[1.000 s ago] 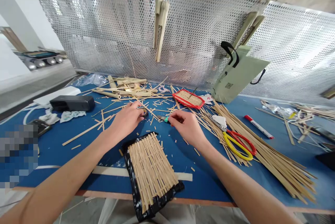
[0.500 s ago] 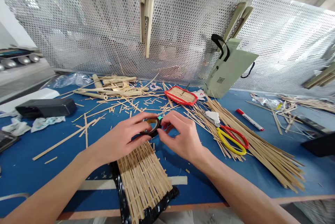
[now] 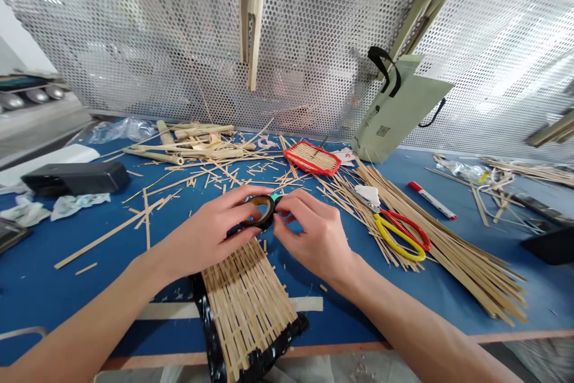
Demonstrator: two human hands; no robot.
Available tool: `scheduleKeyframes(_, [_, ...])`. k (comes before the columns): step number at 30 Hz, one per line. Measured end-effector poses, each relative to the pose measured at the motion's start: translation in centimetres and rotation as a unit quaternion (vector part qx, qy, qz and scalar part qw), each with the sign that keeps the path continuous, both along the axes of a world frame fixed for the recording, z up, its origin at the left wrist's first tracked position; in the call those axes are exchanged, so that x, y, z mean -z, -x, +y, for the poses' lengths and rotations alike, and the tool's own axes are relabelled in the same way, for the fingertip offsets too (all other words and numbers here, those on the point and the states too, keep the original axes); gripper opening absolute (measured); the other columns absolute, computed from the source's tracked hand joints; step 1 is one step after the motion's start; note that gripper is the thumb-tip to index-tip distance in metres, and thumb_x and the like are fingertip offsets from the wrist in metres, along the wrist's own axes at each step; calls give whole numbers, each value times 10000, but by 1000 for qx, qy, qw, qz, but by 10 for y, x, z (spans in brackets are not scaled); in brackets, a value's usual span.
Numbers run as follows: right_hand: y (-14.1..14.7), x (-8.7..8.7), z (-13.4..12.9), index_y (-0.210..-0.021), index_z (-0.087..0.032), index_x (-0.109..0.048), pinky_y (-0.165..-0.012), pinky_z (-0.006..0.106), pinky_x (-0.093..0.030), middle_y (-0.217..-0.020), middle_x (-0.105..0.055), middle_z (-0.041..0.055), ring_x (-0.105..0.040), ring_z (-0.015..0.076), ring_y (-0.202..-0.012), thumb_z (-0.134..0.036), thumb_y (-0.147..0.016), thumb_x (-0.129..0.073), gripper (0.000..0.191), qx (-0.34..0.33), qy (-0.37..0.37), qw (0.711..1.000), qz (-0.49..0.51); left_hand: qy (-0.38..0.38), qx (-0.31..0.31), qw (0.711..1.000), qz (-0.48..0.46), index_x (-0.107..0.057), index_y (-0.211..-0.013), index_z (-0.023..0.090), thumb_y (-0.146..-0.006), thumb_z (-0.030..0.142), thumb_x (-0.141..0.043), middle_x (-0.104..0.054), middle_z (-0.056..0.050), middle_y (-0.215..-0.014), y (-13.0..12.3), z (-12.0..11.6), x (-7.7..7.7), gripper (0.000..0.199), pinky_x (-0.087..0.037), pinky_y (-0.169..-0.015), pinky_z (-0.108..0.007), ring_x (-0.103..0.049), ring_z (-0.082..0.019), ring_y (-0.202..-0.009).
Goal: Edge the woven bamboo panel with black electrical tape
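Note:
A roll of black tape (image 3: 262, 211) is held up over the blue table, just above the woven mat. My left hand (image 3: 210, 224) grips its left side, and the fingers of my right hand (image 3: 311, 233) pinch its right edge. A small teal piece (image 3: 274, 197) shows at the roll's right edge, mostly hidden by my fingers. Below both hands lies a mat of woven bamboo strips (image 3: 244, 305), with black tape along its edges.
Loose bamboo strips litter the blue table (image 3: 89, 287). To the right lie red-and-yellow scissors (image 3: 397, 233) and a bundle of strips (image 3: 466, 245). A small red-edged woven mat (image 3: 305, 158) lies ahead. Perforated metal panels (image 3: 134, 42) stand behind.
My hands have come together from apart and lifted the tape roll off the table. The camera view has shifted, so the table and mat sit lower and further left in the frame.

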State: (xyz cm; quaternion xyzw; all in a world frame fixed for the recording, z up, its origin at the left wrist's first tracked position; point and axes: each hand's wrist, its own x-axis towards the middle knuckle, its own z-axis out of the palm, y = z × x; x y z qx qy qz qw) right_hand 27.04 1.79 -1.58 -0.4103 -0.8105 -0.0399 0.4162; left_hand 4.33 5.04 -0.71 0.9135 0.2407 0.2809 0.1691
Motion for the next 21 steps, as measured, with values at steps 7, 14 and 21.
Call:
scheduleKeyframes(7, [2,0,-2,-834,-218,-576,-626,269,-500,-820,-697,7,-648,143,-711,-94,-955,-526,180,32,-43,997,-58,16,0,1000,-8,-629,-1067,204,-1048,203,-520,-463,-140,-1611,-2,-2,-2,111,-424,-1204,-381,-495,-253,-1462])
scheduleKeyframes(14, [-8,-8,8,-809,-226,-522,-609,255,-441,-760,-589,-23,-537,121,-650,-97,-850,-543,137,-25,71,996,43,127,-7,992,-10,-556,-890,218,-964,212,-546,-549,-85,-1518,1,-6,-11,76,-498,-1077,-437,-584,-278,-1308])
scheduleKeyframes(21, [-13,-17,11,-781,-203,-544,-600,231,-408,-715,-563,-40,-504,96,-624,-95,-833,-534,121,-43,110,989,88,282,68,954,-72,-696,-1098,240,-1016,260,-457,-506,-70,-1554,4,-2,-13,253,-476,-1150,-431,-490,-282,-1438])
